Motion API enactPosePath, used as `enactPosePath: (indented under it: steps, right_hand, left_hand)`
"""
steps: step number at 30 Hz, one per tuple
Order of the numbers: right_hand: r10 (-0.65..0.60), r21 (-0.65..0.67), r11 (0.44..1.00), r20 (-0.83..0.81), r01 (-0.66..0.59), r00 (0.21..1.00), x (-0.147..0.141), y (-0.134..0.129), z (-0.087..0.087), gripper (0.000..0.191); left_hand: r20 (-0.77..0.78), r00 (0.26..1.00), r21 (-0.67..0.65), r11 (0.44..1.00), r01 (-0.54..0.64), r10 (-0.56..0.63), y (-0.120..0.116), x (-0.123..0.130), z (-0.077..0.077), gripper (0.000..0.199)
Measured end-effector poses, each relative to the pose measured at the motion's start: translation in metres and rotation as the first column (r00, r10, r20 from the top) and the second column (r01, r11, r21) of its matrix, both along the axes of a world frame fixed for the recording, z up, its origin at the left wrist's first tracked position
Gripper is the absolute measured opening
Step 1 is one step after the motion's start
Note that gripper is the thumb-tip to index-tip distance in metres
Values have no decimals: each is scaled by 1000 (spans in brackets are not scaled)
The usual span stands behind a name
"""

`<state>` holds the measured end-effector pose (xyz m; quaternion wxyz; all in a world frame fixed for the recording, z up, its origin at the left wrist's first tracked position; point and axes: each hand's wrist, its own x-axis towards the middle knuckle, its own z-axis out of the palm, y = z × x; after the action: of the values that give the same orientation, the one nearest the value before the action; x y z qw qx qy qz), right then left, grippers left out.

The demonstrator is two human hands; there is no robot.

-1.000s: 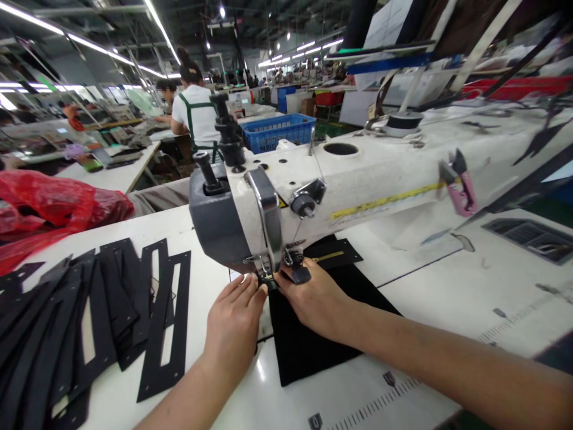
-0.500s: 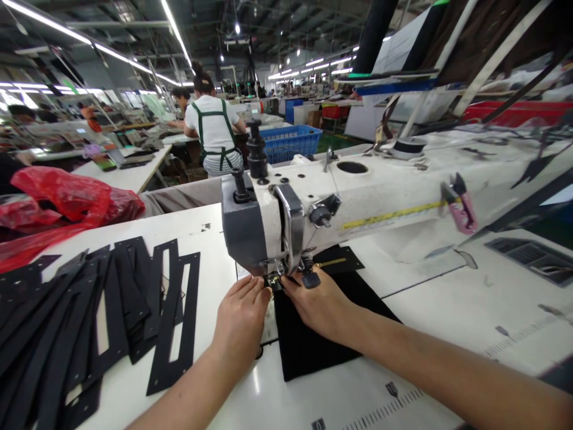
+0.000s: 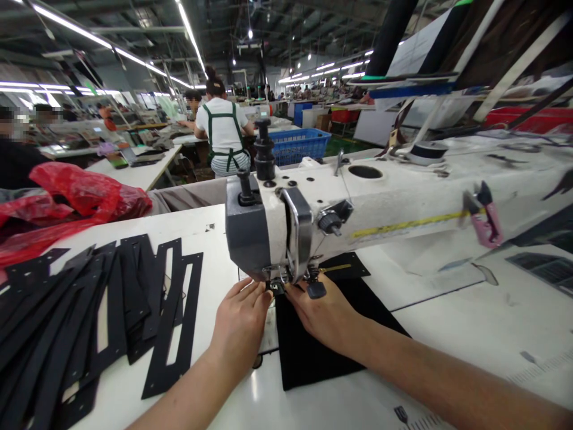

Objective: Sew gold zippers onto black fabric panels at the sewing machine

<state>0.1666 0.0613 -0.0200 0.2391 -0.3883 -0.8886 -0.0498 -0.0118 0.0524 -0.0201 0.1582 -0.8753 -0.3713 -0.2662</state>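
A black fabric panel lies flat on the machine bed, its far edge under the head of a sewing machine. Left of the presser foot, my left hand has thumb and fingers pinched together at the panel's edge. My right hand rests on the panel right of the foot, fingers close together and gripping the fabric beside the needle area. Some of its fingertips are hidden behind the machine parts. A black strip with a yellow mark lies beyond the right hand.
Black slotted strips are piled on the table at left, near a red plastic bag. Pink-handled snips hang on the machine arm. Farther back are a co-worker in a green-strapped apron and a blue basket.
The view has shifted slightly, so the machine and background sit farther right. Both hands stay at the presser foot with the black fabric, with little visible movement.
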Motion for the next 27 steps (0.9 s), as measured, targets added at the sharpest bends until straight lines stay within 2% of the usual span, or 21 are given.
enactPosePath:
  steps: [7, 12, 15, 17, 21, 24, 27]
  right_hand:
    - [38, 32, 999, -133, -34, 990, -2, -4, 5, 29]
    - [15, 54, 999, -210, -4, 977, -4, -1, -6, 25]
    - [-38, 4, 999, -208, 40, 977, 0, 1, -13, 22]
    - [-89, -30, 996, -159, 85, 983, 6, -4, -15, 25]
    - [-186, -17, 982, -40, 186, 982, 25, -36, -18, 37]
    - [-226, 53, 972, -30, 228, 974, 37, -72, -22, 38]
    - [-208, 136, 967, -62, 214, 976, 44, -100, -25, 30]
  left_hand:
    - [44, 999, 0, 1000, 21, -21, -2, -3, -3, 22]
    - [88, 996, -22, 1000, 7, -6, 2, -3, -8, 21]
    - [130, 991, -47, 999, 17, -11, -1, -6, -3, 22]
    - [149, 988, -101, 995, -15, 30, -9, -9, 5, 22]
    - [117, 973, -228, 959, -169, 199, -37, -12, 20, 24]
    - [38, 976, -270, 942, -199, 217, -59, -1, 20, 25]
    - [26, 977, -341, 921, -189, 210, -77, 16, 18, 27]
